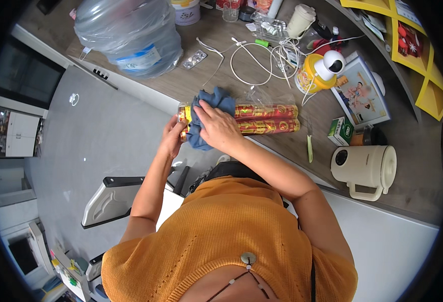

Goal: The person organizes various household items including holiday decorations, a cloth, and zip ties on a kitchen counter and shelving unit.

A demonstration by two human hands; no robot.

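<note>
A pack of red and gold cylindrical tubes in clear plastic lies across the front edge of the counter, its left end jutting out past it. My left hand grips that left end, with the fingers partly hidden behind it. Over the left part of the pack is a crumpled blue-grey cloth. My right hand presses this cloth down onto the tubes, fingers laid over the fabric. Loose clear wrap stands up along the pack's far side.
On the wooden counter stand a large plastic-wrapped water bottle, tangled white cables, a white camera on a yellow tub, and a picture frame. A green-handled knife and cream kettle are to the right.
</note>
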